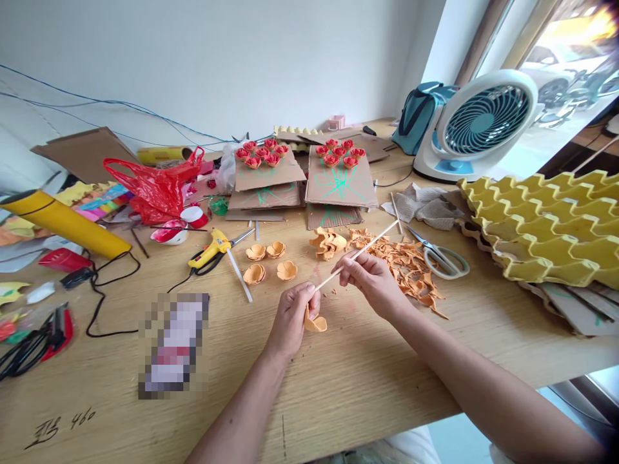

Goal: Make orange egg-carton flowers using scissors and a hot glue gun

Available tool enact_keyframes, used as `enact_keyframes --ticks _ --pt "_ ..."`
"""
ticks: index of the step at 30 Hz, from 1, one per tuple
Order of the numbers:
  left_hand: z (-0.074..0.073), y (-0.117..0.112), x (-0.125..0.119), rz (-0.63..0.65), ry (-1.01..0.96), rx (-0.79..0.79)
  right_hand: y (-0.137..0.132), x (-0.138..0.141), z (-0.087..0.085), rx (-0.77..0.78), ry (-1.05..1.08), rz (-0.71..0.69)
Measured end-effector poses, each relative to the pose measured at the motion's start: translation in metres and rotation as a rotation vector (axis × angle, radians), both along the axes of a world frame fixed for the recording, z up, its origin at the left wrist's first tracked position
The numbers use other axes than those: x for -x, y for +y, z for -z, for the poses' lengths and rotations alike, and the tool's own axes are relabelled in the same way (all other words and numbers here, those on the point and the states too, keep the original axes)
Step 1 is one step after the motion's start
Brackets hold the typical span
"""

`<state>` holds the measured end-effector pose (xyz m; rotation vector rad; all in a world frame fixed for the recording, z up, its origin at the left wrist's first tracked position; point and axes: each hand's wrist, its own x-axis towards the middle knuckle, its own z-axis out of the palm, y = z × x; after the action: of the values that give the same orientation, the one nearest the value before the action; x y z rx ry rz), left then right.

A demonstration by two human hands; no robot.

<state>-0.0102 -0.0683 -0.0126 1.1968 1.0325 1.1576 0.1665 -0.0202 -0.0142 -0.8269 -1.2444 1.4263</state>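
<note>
My left hand (pixel 293 317) is closed around an orange petal-shaped cup piece (pixel 316 324), which pokes out below its fingers. A thin wooden stick (pixel 372 241) slants up to the right from my left thumb. My right hand (pixel 370 281) pinches that stick partway along; whether its lower end goes into the cup is hidden by my left fingers. Small stacks of orange petal cups (pixel 255 274) sit just beyond my left hand. A larger orange carton piece (pixel 327 243) and a heap of orange scraps (pixel 411 270) lie past my right hand.
Scissors (pixel 438 254) rest right of the scraps, near stacked yellow egg trays (pixel 546 225). A yellow glue gun (pixel 211 250) with a cord lies left. Red flowers (pixel 340 153) stand on cardboard (pixel 338 183) behind. A fan (pixel 476 125) is back right; a pixelated object (pixel 176 345) lies front left.
</note>
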Motion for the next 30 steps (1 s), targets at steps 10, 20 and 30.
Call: enact_keyframes --ticks 10,20,30 --pt "0.003 0.003 0.006 -0.079 0.143 -0.103 -0.008 -0.016 -0.017 -1.028 -0.869 0.328" --pt "-0.006 0.000 0.006 -0.198 0.225 -0.136 0.002 -0.019 -0.011 -1.119 -0.969 0.197" --pt "-0.006 -0.005 0.006 -0.278 0.255 -0.230 0.000 -0.017 -0.008 -1.083 -0.882 0.180"
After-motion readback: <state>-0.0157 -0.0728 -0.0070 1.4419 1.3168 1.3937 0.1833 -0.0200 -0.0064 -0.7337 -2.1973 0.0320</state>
